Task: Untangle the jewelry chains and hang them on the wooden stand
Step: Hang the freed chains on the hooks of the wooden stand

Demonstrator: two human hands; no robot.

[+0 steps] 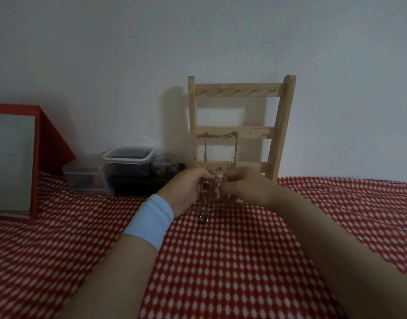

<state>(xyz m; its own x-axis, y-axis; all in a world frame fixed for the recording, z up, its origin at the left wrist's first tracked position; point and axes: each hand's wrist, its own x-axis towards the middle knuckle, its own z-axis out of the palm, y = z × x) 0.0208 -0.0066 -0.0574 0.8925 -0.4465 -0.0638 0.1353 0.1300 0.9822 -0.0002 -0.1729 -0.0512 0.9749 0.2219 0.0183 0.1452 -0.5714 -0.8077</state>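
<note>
Found the fingertips [203, 173] of the left hand [186, 187] curled inward and pinching the upper part of the tangled chains [208, 188]. Found the right hand [246, 185] likewise curled, with thumb and forefinger closed on the same bunch from the opposite side. Cannot tell which strand sits under which finger; too fine and too dim.

Judged the two-sided hold as meant for drawing the strands apart. Judged the raised position, clear of the surface, as meant to let the loose ends hang and show the knots. Noted the bunch lying between the two sets of fingertips and touching both. Noted strands trailing below the hands and ending in a small round pendant [202, 218], at or just above the red-and-white checked cloth [244, 261]; cannot tell whether touching.

Noted a pale blue band [152, 221] round the left wrist.

Found the wooden stand [282, 125] upright directly behind the hands, at the far edge of the cloth and against the wall [105, 54]. Judged that placing as keeping the hooks within easy reach. Counted one hung chain [205, 146], draped between two hooks of the middle rail and dropping on both sides toward the lower rail. Saw nothing on the top rail's hooks.

Noted, toward the far left corner, a red box [48, 134] and beside it clear plastic containers [128, 155], between box and stand.

Judged the task part done: one chain up, the remainder knotted in hand.
</note>
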